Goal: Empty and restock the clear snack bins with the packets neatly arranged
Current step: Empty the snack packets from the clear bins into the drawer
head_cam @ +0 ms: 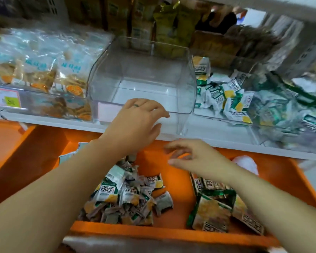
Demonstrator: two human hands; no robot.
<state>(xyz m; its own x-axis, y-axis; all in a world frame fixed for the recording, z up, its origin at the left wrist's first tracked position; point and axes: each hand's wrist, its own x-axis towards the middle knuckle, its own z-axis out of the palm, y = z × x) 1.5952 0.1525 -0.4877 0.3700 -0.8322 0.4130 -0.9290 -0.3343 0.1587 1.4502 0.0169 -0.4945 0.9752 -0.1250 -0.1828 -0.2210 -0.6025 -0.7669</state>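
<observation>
Packets point(125, 196) lay below my left hand point(135, 121) and right hand point(195, 157), fingers point(174, 162) slack and empty, so I judged flat rows best for the clear bin point(140, 77).

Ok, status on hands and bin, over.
Left hand open at empty clear plastic bin's front lip. Right hand open, empty. Green-and-white packets piled in orange tray. Nothing blocking.

I count three clear bins along the shelf: an empty bin point(140, 79) at twelve o'clock, a biscuit-bag bin point(31, 106) at ten and a packet bin point(226, 122) at two. One orange crate point(171, 232) holds two packet piles, a loose heap point(124, 196) at six and a bagged heap point(215, 207) at four, both too jumbled to number. I see two hands: the left hand point(137, 123) and the right hand point(195, 157).
</observation>
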